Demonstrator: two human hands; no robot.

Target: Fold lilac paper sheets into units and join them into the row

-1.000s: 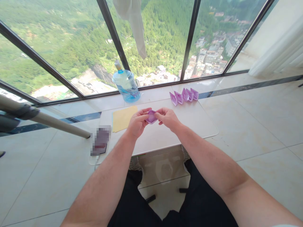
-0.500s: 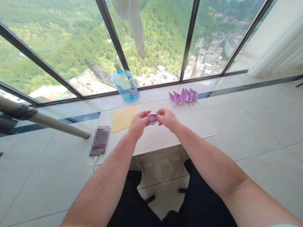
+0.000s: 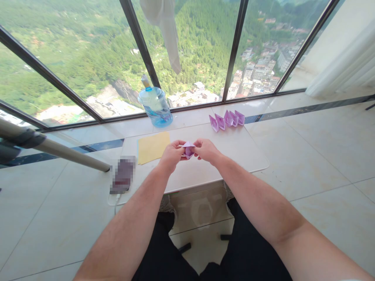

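A small folded purple paper piece [image 3: 188,150] is held above the low white table [image 3: 234,150] by both hands. My left hand [image 3: 170,155] pinches its left side and my right hand [image 3: 205,150] pinches its right side, fingers closed on it. A yellow paper sheet [image 3: 152,146] lies flat on the table just left of my left hand. Several finished purple folded pieces [image 3: 227,119] stand in a row at the table's far edge, beyond my right hand.
A large blue water bottle [image 3: 155,105] stands on the window ledge behind the table. A blurred phone [image 3: 123,175] lies on the table's left front corner. A grey pole [image 3: 55,148] crosses at the left. Tiled floor surrounds the table; my dark-clothed legs [image 3: 249,253] are below.
The hands have closed a little nearer together and dropped slightly. The purple piece looks smaller and more folded, with a pointed tip now showing on top.
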